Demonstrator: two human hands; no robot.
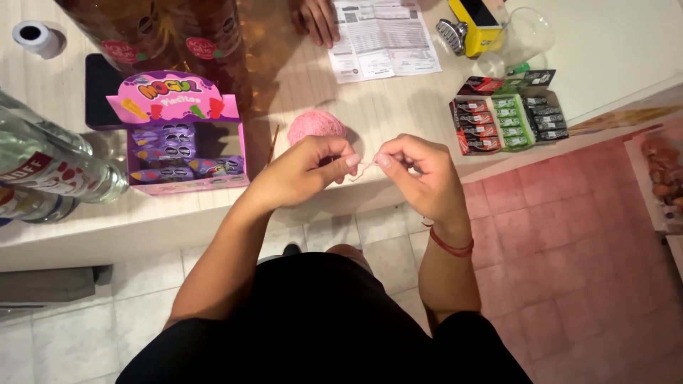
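My left hand (pixel 307 169) and my right hand (pixel 418 174) meet over the front edge of a pale counter (pixel 398 114). Both pinch a thin pink strand of yarn (pixel 365 169) between thumb and forefinger, fingertips almost touching. A pink ball of yarn (pixel 316 126) lies on the counter just behind my left hand. A red string bracelet (pixel 449 246) circles my right wrist.
A pink candy display box (pixel 178 135) stands left of the ball, with clear bottles (pixel 50 160) further left. A gum display (pixel 509 119) sits at right. Another person's hand (pixel 314 19) rests by a printed sheet (pixel 383 39). A yellow device (pixel 478 25) and paper roll (pixel 35 37) lie behind.
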